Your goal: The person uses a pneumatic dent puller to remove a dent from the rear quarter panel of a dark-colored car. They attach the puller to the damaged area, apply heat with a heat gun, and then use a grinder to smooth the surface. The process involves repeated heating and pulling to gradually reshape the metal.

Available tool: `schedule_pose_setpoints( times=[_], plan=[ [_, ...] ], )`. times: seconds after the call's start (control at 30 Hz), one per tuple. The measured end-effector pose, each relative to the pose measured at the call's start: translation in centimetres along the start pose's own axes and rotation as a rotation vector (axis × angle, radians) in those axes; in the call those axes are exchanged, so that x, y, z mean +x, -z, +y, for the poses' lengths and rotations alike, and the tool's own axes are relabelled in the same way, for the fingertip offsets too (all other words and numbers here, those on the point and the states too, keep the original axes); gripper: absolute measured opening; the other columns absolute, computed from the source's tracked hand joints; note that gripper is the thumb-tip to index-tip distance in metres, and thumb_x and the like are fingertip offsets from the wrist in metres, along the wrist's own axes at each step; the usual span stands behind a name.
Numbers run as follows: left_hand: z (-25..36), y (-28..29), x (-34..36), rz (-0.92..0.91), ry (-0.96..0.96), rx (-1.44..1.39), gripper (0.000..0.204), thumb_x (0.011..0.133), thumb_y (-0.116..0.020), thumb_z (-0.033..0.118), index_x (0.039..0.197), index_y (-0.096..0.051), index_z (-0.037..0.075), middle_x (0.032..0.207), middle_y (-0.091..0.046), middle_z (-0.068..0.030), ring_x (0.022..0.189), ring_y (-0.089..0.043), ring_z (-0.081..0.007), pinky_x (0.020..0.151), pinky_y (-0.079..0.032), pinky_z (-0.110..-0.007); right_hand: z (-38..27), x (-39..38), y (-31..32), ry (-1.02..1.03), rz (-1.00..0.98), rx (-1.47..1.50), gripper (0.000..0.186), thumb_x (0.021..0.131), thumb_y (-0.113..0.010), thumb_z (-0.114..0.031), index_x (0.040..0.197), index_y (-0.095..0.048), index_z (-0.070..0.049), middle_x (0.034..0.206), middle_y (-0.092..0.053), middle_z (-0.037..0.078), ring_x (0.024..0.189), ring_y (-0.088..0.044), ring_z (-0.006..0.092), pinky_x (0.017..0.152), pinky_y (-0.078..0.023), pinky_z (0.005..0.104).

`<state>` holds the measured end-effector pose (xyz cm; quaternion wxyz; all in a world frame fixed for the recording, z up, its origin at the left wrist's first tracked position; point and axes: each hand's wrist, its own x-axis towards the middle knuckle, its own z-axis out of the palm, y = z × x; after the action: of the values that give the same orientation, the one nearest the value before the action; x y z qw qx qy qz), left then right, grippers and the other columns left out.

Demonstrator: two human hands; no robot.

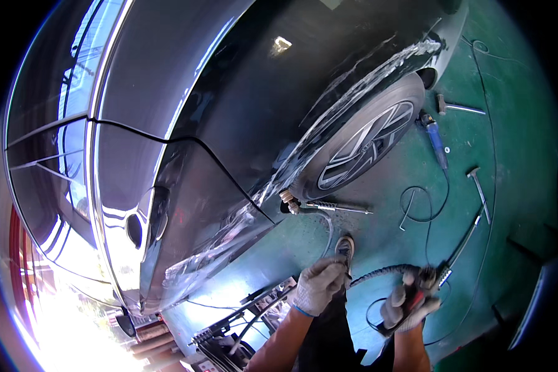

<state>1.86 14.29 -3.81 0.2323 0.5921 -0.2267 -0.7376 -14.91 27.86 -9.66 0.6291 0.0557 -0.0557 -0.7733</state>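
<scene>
Curling around a red-and-black handheld tool [413, 301], the white-gloved right hand [409, 310] grips it between bent fingers and palm; the white-gloved left hand [319, 286] is loosely closed, and I cannot tell whether it holds anything. Beyond lie a dark, ribbed hose [378, 271], a spoked metal-and-rubber wheel [361, 149] and a glossy black car [235, 80] with rough, pale scrapes [359, 87].

A dark tool [414, 302] with a red section is held tilted, partly hidden. It is well apart from the car wheel [367, 146], below and slightly right of it.
</scene>
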Motion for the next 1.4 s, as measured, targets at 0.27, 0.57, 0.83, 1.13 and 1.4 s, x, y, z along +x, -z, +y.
schedule_pose_setpoints(
  times=[0.27, 0.57, 0.83, 1.13, 1.4],
  plan=[
    [8.1, -1.1, 0.8, -0.194, -0.099, -0.089, 0.015, 0.098, -0.062, 0.012, 0.110, -0.065, 0.004, 0.086, -0.062, -0.0057, 0.062, -0.050, -0.0090, 0.053, -0.036, -0.022, 2.7, 3.4, 2.0, 0.060, 0.280, -0.179, 0.073, 0.082, -0.069, -0.035, 0.140, -0.048, 0.003, 0.106, -0.069, 0.015, 0.056, -0.051, 0.0206, 0.045, -0.036, 0.0364],
    [24.2, -10.2, 2.3, -0.303, -1.774, 1.146, 0.020, 0.090, -0.074, 0.016, 0.102, -0.072, 0.000, 0.091, -0.071, -0.0148, 0.079, -0.068, -0.0275, 0.070, -0.053, -0.037, 7.0, 0.4, 2.1, 0.118, 0.395, -0.077, 0.067, 0.086, -0.067, -0.029, 0.141, -0.046, 0.003, 0.106, -0.070, 0.020, 0.065, -0.061, 0.0260, 0.055, -0.050, 0.0427],
    [23.3, -13.4, 11.0, -0.418, -1.978, 1.923, 0.014, 0.091, -0.068, 0.028, 0.091, -0.063, 0.015, 0.086, -0.058, -0.0029, 0.072, -0.062, -0.0219, 0.063, -0.051, -0.033, 7.9, -1.0, 5.4, 0.234, 0.396, -0.044, 0.062, 0.085, -0.068, -0.030, 0.133, -0.051, 0.006, 0.099, -0.069, 0.020, 0.060, -0.059, 0.0246, 0.049, -0.051, 0.0394],
    [19.3, 4.0, 10.9, -0.501, -0.857, 1.483, 0.007, 0.095, -0.068, 0.012, 0.101, -0.068, 0.008, 0.087, -0.066, -0.0051, 0.064, -0.061, -0.0136, 0.056, -0.048, -0.026, 8.0, -5.7, 7.7, 0.331, 0.403, 0.064, 0.052, 0.094, -0.058, -0.031, 0.135, -0.052, 0.002, 0.114, -0.065, 0.015, 0.069, -0.058, 0.0227, 0.057, -0.051, 0.0398],
    [15.0, 2.8, 7.7, -0.256, -0.139, 0.170, 0.021, 0.105, -0.056, 0.020, 0.120, -0.061, 0.006, 0.088, -0.061, 0.0014, 0.056, -0.035, -0.0029, 0.046, -0.031, -0.018, 6.5, -1.2, 3.0, 0.324, 0.523, -0.166, 0.051, 0.083, -0.070, -0.027, 0.119, -0.059, 0.008, 0.082, -0.066, 0.017, 0.060, -0.060, 0.0268, 0.056, -0.053, 0.0398]
  ],
)
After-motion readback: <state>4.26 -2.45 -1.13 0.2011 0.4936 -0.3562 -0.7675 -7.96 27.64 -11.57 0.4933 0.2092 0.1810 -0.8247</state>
